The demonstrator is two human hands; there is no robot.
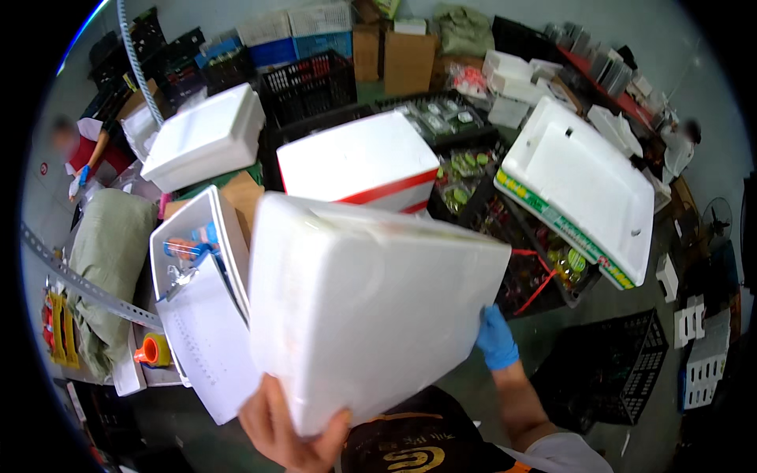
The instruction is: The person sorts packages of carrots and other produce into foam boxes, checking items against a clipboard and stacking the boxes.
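A large white foam box (390, 307) is tilted in front of me, held between both hands. My left hand (293, 428), bare, grips its lower left corner, with the thumb on the near face. At its right edge my right hand (497, 337), in a blue glove, takes hold; part of the fingers is hidden behind the box. Left of it stands an open foam box (227, 219) with blue and orange packs and a clipboard with a paper sheet (207, 337). Beyond lies a white box with red stripes (361, 156).
A closed foam box (201, 136) is at the back left, a green-labelled foam box (585, 183) at the right. Black crates (467, 118) hold packed produce; another black crate (615, 366) is on the floor. A perforated metal bar (89, 284) crosses the left. Two people stand farther off.
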